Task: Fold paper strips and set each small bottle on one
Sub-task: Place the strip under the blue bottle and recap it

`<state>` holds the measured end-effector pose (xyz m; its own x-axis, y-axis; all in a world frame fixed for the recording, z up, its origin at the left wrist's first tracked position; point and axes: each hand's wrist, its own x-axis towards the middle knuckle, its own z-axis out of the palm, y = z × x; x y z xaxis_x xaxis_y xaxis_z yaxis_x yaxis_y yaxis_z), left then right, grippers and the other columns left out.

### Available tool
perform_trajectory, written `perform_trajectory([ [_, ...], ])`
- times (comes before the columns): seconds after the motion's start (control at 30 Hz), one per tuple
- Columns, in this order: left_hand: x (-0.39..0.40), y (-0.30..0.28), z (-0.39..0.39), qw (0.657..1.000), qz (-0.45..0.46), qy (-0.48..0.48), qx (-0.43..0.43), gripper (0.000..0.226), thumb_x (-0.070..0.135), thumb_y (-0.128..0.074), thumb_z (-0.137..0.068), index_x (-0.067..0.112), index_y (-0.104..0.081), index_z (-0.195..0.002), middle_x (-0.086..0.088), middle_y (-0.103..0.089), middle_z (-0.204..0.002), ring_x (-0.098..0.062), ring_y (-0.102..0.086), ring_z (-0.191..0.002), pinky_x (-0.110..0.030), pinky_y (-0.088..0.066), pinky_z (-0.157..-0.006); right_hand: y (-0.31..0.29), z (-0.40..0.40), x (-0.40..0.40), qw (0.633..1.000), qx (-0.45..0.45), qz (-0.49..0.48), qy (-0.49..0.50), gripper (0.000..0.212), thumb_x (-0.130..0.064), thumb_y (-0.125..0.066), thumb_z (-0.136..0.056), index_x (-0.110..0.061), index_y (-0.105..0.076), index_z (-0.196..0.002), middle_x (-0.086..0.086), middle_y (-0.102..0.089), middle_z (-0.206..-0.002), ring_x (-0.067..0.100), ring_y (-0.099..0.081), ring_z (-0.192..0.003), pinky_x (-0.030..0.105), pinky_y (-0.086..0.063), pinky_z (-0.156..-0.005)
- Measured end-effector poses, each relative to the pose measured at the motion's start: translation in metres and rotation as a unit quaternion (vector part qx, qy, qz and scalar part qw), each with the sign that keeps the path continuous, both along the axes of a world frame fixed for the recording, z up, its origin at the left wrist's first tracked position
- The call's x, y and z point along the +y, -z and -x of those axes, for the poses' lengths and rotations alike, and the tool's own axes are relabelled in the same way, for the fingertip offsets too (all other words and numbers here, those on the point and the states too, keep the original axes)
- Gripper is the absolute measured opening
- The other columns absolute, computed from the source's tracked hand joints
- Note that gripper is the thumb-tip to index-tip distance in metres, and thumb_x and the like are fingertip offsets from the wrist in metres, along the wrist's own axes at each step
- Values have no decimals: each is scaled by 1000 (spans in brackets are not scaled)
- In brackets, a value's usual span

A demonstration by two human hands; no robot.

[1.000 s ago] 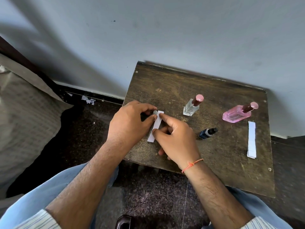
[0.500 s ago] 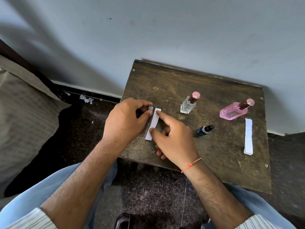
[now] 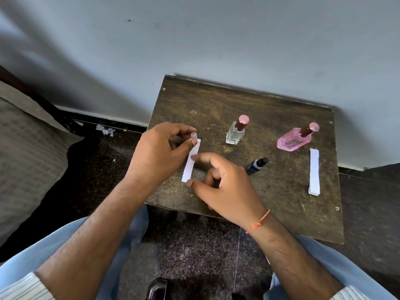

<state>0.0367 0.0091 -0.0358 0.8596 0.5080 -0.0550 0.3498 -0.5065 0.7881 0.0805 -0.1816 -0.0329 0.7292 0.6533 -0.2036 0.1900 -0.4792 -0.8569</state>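
A folded white paper strip point(image 3: 191, 161) lies on the dark wooden table point(image 3: 281, 191) near its left edge. My left hand point(image 3: 160, 154) pinches a small pale-capped bottle point(image 3: 193, 135) at the strip's far end; most of that bottle is hidden by the fingers. My right hand point(image 3: 225, 187) hovers over the strip's near end with index finger and thumb spread, holding nothing. A clear bottle with a pink cap point(image 3: 237, 131) stands upright mid-table. A small dark blue bottle point(image 3: 256, 165) lies tilted beside my right hand. A pink bottle point(image 3: 295, 138) stands at the right.
A second white paper strip point(image 3: 314, 171) lies near the table's right side, below the pink bottle. The table stands against a pale wall. A beige cushion point(image 3: 26, 152) sits at the left, with paper scraps point(image 3: 106, 129) on the dark floor.
My right hand has lifted off the strip and drawn back toward me, its fingers spreading. My left hand keeps the small bottle at the strip's far end.
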Motion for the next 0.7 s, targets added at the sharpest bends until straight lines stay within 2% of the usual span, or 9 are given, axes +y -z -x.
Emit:
perform_trajectory([
  [0.07, -5, -2, -2, 999, 33, 8, -8, 12, 37, -81, -96, 38, -80, -107, 29, -72, -80, 0, -52, -52, -8, -40, -54, -5, -3, -14, 998, 7, 19, -64, 18, -41, -83, -93, -34, -75, -107, -1, -69, -63, 6, -54, -49, 27, -45, -54],
  [0.1, -7, -3, -2, 999, 50, 15, -10, 9, 36, -81, -96, 37, -80, -105, 31, -69, -73, -1, -49, -48, -8, -38, -52, -8, -6, -23, 993, 18, 46, -105, 17, -46, -83, -93, -32, -74, -97, -4, -68, -63, 3, -52, -49, 24, -40, -52],
  [0.17, -11, -4, -4, 995, 92, 28, -12, 7, 37, -82, -96, 36, -80, -102, 21, -68, -63, -4, -42, -46, -10, -35, -50, -12, -17, -45, 973, 10, 124, -192, 31, -57, -81, -90, -30, -70, -81, -12, -65, -62, 2, -53, -51, 20, -38, -51],
  [0.23, -16, -7, -6, 990, 132, 43, -20, 8, 38, -83, -95, 33, -81, -102, 12, -64, -60, -5, -37, -50, -13, -34, -51, -13, -33, -71, 949, -26, 201, -242, 45, -73, -73, -86, -32, -63, -71, -12, -61, -59, 4, -53, -52, 24, -37, -51],
  [0.3, -21, -9, -9, 984, 168, 55, -27, 9, 34, -83, -96, 30, -82, -103, 22, -64, -59, -5, -39, -50, -12, -35, -52, -17, -50, -97, 944, -62, 241, -219, 56, -84, -65, -82, -31, -58, -65, -13, -56, -54, 7, -50, -50, 26, -33, -51],
  [0.37, -28, -12, -12, 978, 193, 73, -34, 10, 30, -82, -97, 25, -82, -106, 26, -66, -59, -5, -41, -46, -15, -37, -50, -22, -61, -114, 955, -99, 246, -134, 62, -86, -65, -77, -27, -55, -62, -17, -58, -56, 6, -52, -50, 23, -33, -50],
  [0.5, -40, -16, -14, 969, 201, 119, -73, 10, 25, -83, -96, 21, -81, -105, 21, -66, -62, -12, -42, -46, -24, -40, -48, -15, -68, -122, 978, -140, 152, 32, 40, -64, -88, -72, -33, -66, -80, -15, -67, -72, 5, -61, -67, 17, -45, -61],
  [0.6, -48, -16, -15, 963, 192, 157, -103, 9, 23, -84, -95, 22, -79, -102, 21, -74, -80, -14, -43, -50, -24, -38, -49, -10, -67, -113, 987, -136, 78, 30, 44, -49, -94, -75, -37, -72, -111, -19, -70, -101, 9, -68, -76, 12, -49, -71],
  [0.7, -53, -13, -15, 957, 195, 179, -119, 11, 25, -85, -93, 27, -79, -102, 6, -79, -99, -19, -45, -51, -28, -38, -48, -5, -67, -107, 985, -163, 54, 7, 43, -43, -92, -82, -33, -73, -119, -17, -68, -114, 9, -70, -82, 17, -52, -79],
])
